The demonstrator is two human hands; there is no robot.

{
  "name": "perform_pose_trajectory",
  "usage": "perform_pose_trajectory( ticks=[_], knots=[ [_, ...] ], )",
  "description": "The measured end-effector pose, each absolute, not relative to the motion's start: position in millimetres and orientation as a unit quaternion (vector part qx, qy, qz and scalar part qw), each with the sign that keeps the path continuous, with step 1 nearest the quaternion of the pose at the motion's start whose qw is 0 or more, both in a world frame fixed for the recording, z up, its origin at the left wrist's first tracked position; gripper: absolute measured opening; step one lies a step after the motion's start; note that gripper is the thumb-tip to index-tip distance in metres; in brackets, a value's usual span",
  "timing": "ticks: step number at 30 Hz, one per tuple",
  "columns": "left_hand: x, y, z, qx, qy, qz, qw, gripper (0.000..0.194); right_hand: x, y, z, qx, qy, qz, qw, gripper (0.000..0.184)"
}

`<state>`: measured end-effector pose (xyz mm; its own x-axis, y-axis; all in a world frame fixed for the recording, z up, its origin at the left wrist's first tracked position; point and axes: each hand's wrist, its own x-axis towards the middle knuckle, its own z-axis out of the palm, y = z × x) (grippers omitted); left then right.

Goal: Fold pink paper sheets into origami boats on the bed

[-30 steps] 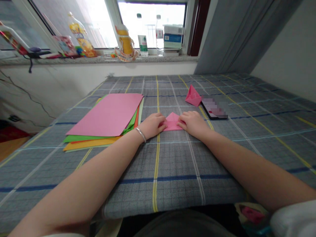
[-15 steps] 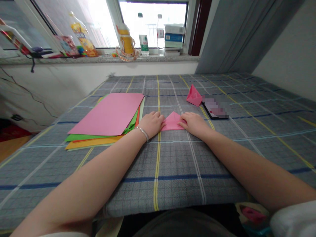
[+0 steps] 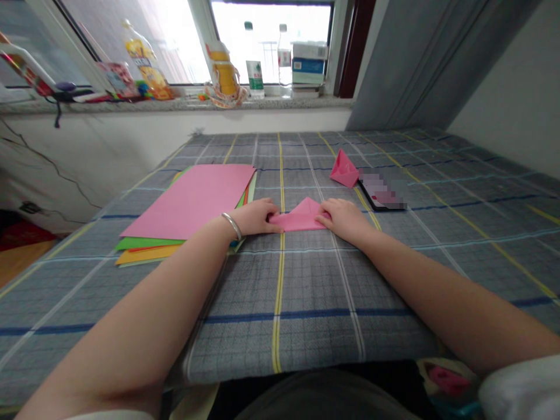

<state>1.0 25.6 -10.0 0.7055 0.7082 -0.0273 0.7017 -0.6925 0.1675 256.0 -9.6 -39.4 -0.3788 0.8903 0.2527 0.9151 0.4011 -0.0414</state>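
Note:
Between my hands lies a folded pink paper (image 3: 301, 217), a long shape with a peak at its middle. My left hand (image 3: 256, 217) pinches its left end, and my right hand (image 3: 341, 219) holds its right end. Left of my left hand lies a stack of coloured paper sheets (image 3: 188, 201), pink on top with green and orange below; my left forearm crosses its near corner. A small folded pink paper boat (image 3: 344, 169) sits beyond my right hand, not touching it. A silver bangle (image 3: 231, 226) circles my left wrist.
A phone (image 3: 380, 191) with a blurred screen lies right of the paper boat on the grey plaid cloth (image 3: 306, 344). Bottles and boxes stand on the stone windowsill (image 3: 188, 104) beyond the cloth's far edge. A grey curtain (image 3: 415, 64) hangs at the right.
My left hand has moved left, drawing the pink paper's left end outward. The paper has changed from a compact triangle to a longer, flatter shape. My right hand has barely moved.

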Motion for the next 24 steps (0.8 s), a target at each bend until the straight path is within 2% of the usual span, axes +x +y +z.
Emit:
perform_pose_trajectory(
  ticks=[8, 13, 16, 17, 19, 20, 24],
  knots=[
    [-7, 25, -1, 0.874, 0.459, -0.056, 0.150, 0.031, 257, -10, -38, -0.546, -0.829, -0.039, 0.118, 0.018],
    [-8, 23, 5, 0.865, 0.474, -0.086, 0.139, 0.029, 256, -10, -38, -0.546, -0.829, -0.039, 0.115, 0.019],
    [-3, 12, 11, 0.866, 0.480, -0.107, 0.089, 0.030, 256, -10, -38, -0.546, -0.829, -0.042, 0.114, 0.020],
    [1, 6, 11, 0.866, 0.488, -0.090, 0.058, 0.034, 256, -10, -38, -0.546, -0.829, -0.044, 0.114, 0.020],
    [12, -5, 9, 0.858, 0.512, -0.051, -0.005, 0.059, 256, -10, -39, -0.545, -0.829, -0.047, 0.115, 0.020],
    [18, -10, 6, 0.852, 0.521, -0.025, -0.032, 0.065, 256, -10, -39, -0.544, -0.829, -0.048, 0.116, 0.020],
    [42, -17, -18, 0.888, 0.441, 0.095, -0.088, 0.050, 256, -11, -39, -0.539, -0.832, -0.055, 0.120, 0.019]
  ],
)
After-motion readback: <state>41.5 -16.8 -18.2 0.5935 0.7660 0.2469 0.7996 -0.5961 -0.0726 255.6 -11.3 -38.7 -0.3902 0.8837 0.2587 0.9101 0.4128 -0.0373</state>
